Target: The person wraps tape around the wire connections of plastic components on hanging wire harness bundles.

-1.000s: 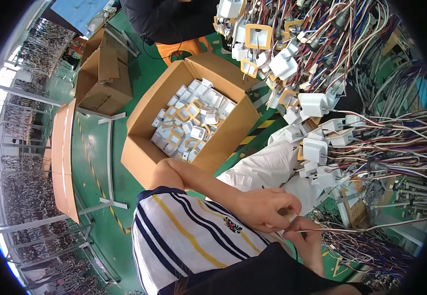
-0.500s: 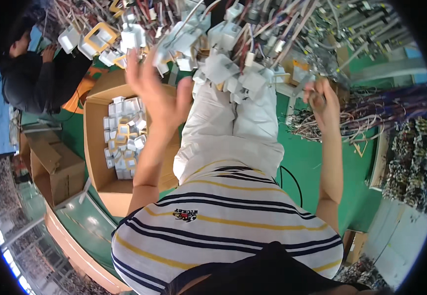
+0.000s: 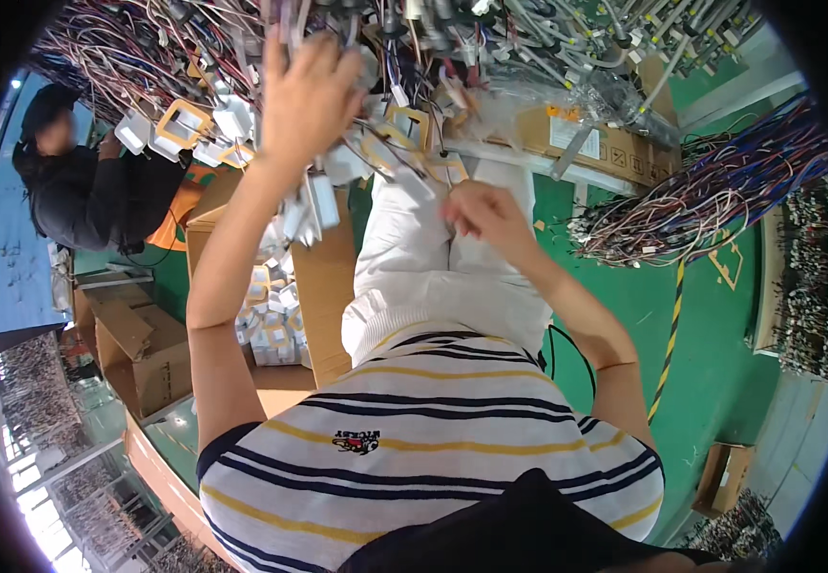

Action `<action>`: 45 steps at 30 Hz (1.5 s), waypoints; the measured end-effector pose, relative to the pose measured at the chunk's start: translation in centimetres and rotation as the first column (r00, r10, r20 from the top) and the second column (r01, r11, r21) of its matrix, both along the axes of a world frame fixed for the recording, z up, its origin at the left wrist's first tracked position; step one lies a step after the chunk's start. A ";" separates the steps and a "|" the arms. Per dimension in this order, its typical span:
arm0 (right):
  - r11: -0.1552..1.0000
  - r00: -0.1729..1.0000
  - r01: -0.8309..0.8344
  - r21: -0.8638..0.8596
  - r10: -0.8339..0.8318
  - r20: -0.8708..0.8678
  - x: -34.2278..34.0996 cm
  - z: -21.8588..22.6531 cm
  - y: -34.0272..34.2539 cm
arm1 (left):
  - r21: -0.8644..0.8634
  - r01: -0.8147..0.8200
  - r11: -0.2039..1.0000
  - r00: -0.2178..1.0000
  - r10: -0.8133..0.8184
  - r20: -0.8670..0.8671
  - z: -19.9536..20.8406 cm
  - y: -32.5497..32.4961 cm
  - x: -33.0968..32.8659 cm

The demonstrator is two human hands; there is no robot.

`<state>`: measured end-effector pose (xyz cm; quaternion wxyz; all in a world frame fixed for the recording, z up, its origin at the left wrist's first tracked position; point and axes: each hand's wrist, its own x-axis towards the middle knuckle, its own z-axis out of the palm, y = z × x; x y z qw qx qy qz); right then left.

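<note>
My left hand (image 3: 309,100) reaches up into a dense bunch of thin wires (image 3: 232,48). Its fingers are spread, but the tips blur among the wires, so a grip cannot be made out. Under that forearm hang several white boxy plastic pieces (image 3: 320,199). Over my lap, my right hand (image 3: 485,212) is closed with curled fingers; what it holds, if anything, is hidden. Just beyond its fingers is a yellow-edged square frame (image 3: 448,170) on a wire. A similar frame (image 3: 408,124) lies farther up among the wires.
Left of my legs, a cardboard box (image 3: 323,306) holds many white and yellow-edged pieces (image 3: 275,329). A person in dark clothes (image 3: 80,196) sits at far left. A flat carton (image 3: 614,153) and a thick bundle of cables (image 3: 700,205) are at right.
My left hand has moved farther up into the wires. My right hand has swung inward from the right to above my lap. White pieces over my knees have shifted left.
</note>
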<state>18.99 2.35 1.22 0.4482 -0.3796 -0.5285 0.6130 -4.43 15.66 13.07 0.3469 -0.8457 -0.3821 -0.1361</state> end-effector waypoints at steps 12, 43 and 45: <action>0.752 0.849 0.250 0.610 -0.473 0.235 0.4 -2.7 8.9 | 0.107 0.052 0.993 0.998 -0.049 -0.025 -1.8 3.0 -6.6; 0.988 0.927 -0.129 -0.090 0.088 -0.364 -1.2 6.2 -3.9 | -0.159 0.987 0.011 0.066 0.880 0.471 -9.5 -18.9 2.1; 0.982 0.931 0.041 -0.182 -0.104 -0.350 -0.4 6.0 -3.7 | 0.252 0.955 -0.155 0.115 0.979 0.168 -9.1 -19.7 1.0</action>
